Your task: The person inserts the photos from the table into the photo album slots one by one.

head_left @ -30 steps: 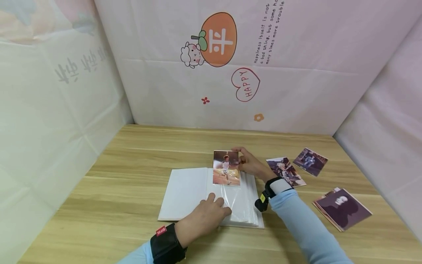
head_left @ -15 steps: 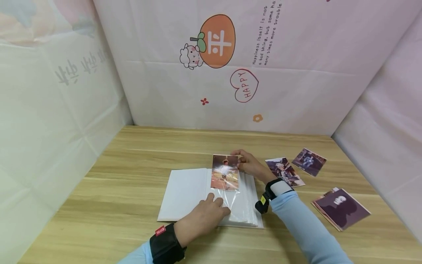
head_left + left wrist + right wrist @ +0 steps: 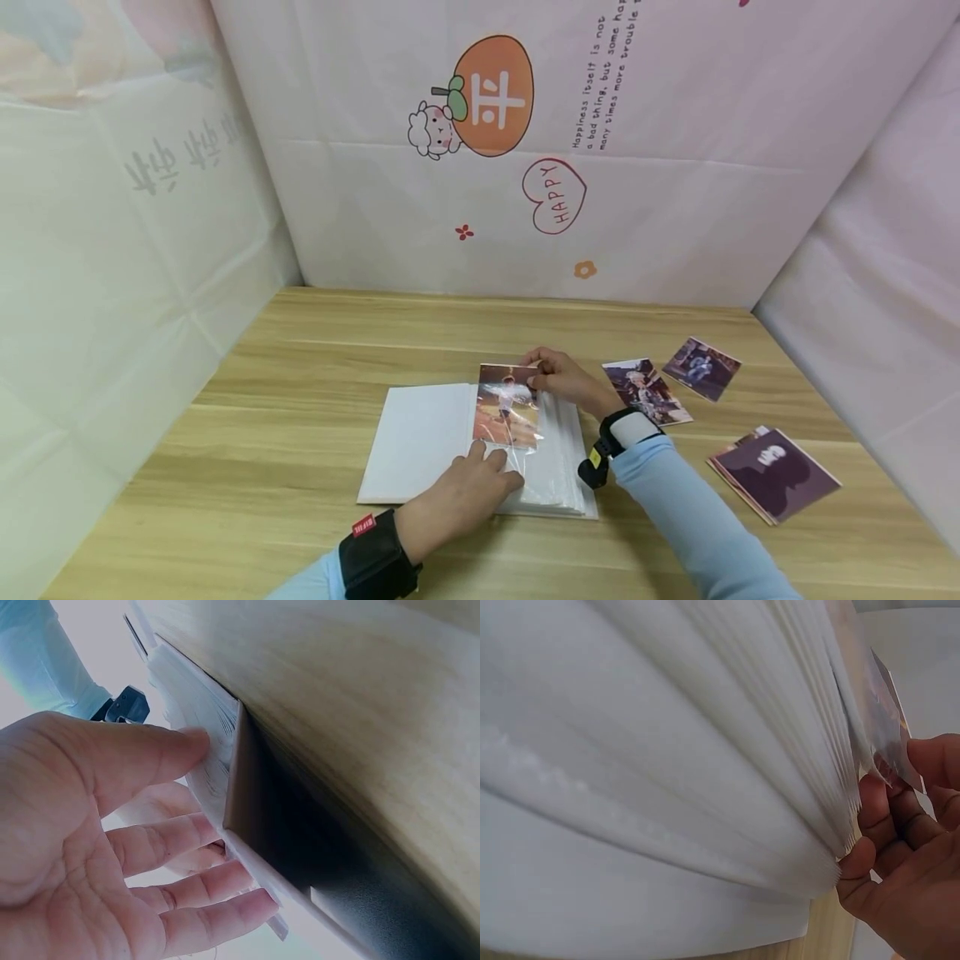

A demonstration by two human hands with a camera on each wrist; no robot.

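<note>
A white photo album point(image 3: 423, 442) lies open on the wooden table, its clear-sleeved pages on the right. A photo point(image 3: 501, 417) sits mostly inside the top page's clear sleeve, its top edge sticking out beyond the page. My right hand point(image 3: 566, 382) pinches that photo near its upper right corner; the right wrist view shows thumb and fingers on the photo point(image 3: 885, 712) beside the fanned pages point(image 3: 780, 735). My left hand point(image 3: 465, 498) rests on the lower part of the page with fingers spread. In the left wrist view its thumb and fingers lie at the album edge point(image 3: 217, 750).
Two loose photos lie right of the album, a nearer one point(image 3: 647, 392) and a farther one point(image 3: 702, 368). A small stack of photos point(image 3: 776, 475) is at the right. Printed white cloth point(image 3: 375, 208) stands behind the table point(image 3: 247, 433) and at both sides.
The photo has slid down toward me, deeper into the clear sleeve, with my right hand following it slightly. My left hand has stayed in place on the page.
</note>
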